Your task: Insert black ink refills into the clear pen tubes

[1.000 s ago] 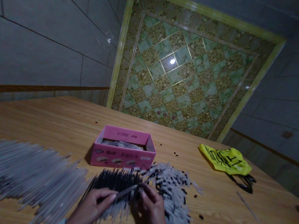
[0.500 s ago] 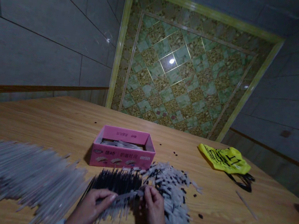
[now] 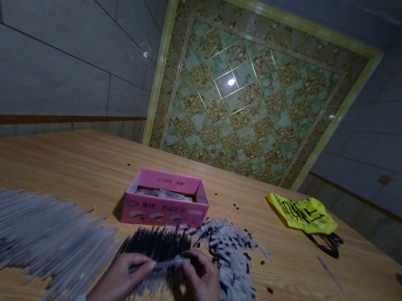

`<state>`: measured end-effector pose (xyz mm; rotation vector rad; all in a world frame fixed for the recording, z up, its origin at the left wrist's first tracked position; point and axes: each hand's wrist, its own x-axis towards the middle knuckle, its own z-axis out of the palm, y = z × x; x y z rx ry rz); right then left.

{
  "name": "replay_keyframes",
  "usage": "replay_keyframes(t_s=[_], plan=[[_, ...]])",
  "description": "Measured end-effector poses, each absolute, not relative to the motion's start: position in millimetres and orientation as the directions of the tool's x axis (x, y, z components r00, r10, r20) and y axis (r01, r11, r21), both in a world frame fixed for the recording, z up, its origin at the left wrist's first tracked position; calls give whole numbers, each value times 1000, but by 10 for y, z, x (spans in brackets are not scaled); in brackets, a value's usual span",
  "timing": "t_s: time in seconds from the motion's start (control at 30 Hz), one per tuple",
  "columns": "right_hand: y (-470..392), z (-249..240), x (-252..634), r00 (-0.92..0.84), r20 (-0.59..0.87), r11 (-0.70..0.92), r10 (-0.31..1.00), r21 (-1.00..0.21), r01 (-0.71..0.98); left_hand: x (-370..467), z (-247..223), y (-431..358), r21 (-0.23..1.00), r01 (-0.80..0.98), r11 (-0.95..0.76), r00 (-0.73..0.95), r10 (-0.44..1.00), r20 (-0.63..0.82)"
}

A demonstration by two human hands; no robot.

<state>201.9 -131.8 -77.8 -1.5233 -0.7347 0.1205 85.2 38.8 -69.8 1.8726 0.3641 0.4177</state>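
Note:
Between thumb and fingers, my left hand (image 3: 128, 274) pinches one end of a thin translucent tube (image 3: 168, 263). My right hand (image 3: 205, 283) closes its thumb and fingers on the tube's other end, where a small clear piece shows, blurred. Beneath and behind both hands lies a row of dark-tipped sticks (image 3: 158, 243). A large heap of clear tubes (image 3: 31, 235) spreads to the left. Right of my right hand is a pile of small white and black pieces (image 3: 238, 273). Behind the sticks stands a pink box (image 3: 164, 214) with pale sticks inside.
On the right of the wooden table (image 3: 301, 288) lie a yellow bag (image 3: 303, 213) with black print, a black strap (image 3: 325, 244) and a single tube (image 3: 332, 275). A few small black bits are scattered about. Tiled walls rise around the table.
My right hand has shifted slightly left and its fingers have curled further over the tube's end. My left hand has barely moved.

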Motion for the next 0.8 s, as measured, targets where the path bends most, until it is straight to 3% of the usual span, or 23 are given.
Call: replay_keyframes(t_s=[0.17,0.3,0.6,0.8], plan=[[-1336,-746,1996,713,444,17,544,-855,519,843,-695,400,935,84,-343,891,447,84],[-1333,-758,1979,725,445,-27,525,-843,537,819,-609,356,915,59,-400,900,417,124],[-1307,-742,1944,782,346,-18,519,-910,415,757,-618,305,766,4,-643,836,423,350],[-1252,-783,1943,823,261,36,504,-959,282,737,-661,323,575,-118,-809,835,233,498]])
